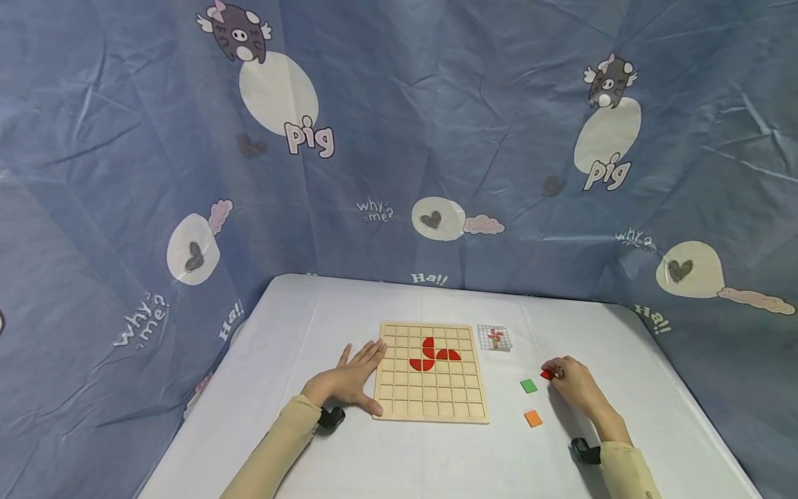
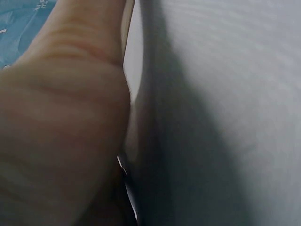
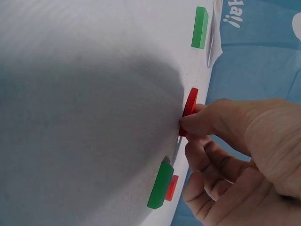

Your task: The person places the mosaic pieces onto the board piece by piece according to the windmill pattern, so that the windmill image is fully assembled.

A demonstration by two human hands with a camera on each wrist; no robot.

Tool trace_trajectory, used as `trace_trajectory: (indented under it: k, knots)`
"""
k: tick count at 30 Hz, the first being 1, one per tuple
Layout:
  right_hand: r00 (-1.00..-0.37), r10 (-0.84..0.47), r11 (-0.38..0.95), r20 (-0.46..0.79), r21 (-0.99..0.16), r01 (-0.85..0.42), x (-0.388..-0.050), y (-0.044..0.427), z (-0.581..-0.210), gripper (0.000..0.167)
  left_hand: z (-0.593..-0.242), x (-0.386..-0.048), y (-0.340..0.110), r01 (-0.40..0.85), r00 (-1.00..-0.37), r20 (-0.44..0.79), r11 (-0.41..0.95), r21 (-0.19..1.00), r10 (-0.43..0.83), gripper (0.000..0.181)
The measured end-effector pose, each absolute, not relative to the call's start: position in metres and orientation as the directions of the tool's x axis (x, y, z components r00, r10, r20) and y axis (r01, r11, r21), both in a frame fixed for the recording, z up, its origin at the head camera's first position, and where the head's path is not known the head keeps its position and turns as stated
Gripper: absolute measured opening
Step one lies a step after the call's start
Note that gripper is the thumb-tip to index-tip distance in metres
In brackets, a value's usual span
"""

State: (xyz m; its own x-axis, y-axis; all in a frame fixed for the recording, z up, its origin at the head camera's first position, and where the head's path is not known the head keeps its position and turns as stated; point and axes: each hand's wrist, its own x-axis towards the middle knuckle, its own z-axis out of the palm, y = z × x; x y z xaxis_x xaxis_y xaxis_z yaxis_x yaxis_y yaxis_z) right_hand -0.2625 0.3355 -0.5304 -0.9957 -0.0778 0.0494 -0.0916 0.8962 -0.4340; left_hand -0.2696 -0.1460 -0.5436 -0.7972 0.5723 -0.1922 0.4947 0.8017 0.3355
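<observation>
A wooden grid board (image 1: 430,409) lies on the white table with several red quarter-round pieces (image 1: 454,355) set near its middle. Spread fingers of my left hand (image 1: 349,381) rest along the board's left edge; the left wrist view shows mostly the hand's side (image 2: 61,117) close up. Off to the board's right, my right hand (image 1: 573,384) pinches a red piece (image 3: 190,106) between thumb and fingers, just at the tabletop. Near that hand lie a green square (image 1: 528,385) and an orange square (image 1: 533,418).
A small pattern card (image 1: 495,338) sits by the board's upper right corner. In the right wrist view, a green block (image 3: 161,186) with a red piece (image 3: 172,188) behind it lies below the pinched piece. A blue printed curtain (image 1: 399,138) surrounds the table.
</observation>
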Motion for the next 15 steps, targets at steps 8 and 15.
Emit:
trace_trajectory:
  k: [8,15]
  knots:
    - [-0.996,-0.083,0.894,0.039,-0.438,-0.092,-0.2623,0.337,-0.5324,0.025,-0.5434,-0.2687,-0.1455,0.486,-0.797,-0.205,0.804,0.343,0.569,0.134]
    - [-0.986,-0.118,0.882,0.116,-0.444,-0.158,-0.2665,0.3368,-0.5359,0.03,-0.5422,-0.2696,-0.1454,0.486,-0.799,-0.202,0.806,0.339,0.566,0.134]
